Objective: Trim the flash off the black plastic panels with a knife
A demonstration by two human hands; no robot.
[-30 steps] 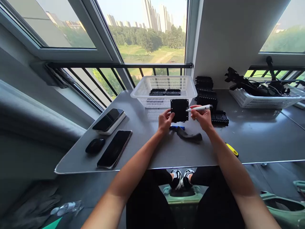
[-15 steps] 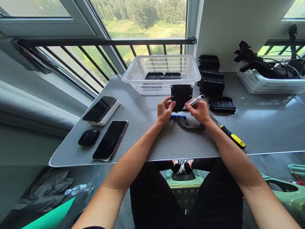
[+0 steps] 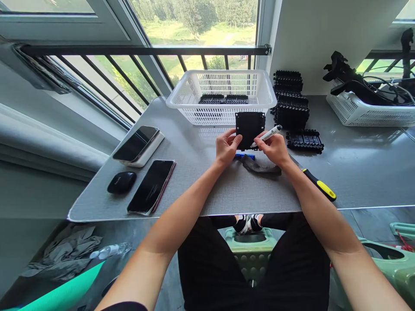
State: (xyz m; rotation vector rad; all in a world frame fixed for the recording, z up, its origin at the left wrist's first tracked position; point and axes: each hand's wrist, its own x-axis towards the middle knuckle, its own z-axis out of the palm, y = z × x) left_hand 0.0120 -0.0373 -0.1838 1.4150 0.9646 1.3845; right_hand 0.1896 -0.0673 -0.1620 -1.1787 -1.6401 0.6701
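Note:
My left hand [image 3: 228, 146] grips the left edge of a flat black plastic panel [image 3: 249, 127], held upright above the table with its broad face toward me. A white marker pen [image 3: 270, 133] is pinched in my right hand [image 3: 274, 149], its tip at the panel's lower right part. Whether the tip touches the surface I cannot tell. Below the panel lie a blue pen-like object [image 3: 245, 156], partly covered, and a dark grey cloth [image 3: 261, 168]. Beside my right forearm rests a knife-like tool with a black and yellow handle [image 3: 320, 185].
Behind the panel stands a white basket [image 3: 191, 116] with black parts inside. Stacked black parts [image 3: 290, 112] and a single one [image 3: 304, 141] sit right of it. Two phones [image 3: 151, 185] [image 3: 138, 143] and a black case [image 3: 121, 182] lie left. Another basket [image 3: 372, 114] holds cables.
The whole view has shifted slightly. Both hands keep their holds on the panel and the marker pen, whose tip stays near the panel's lower right.

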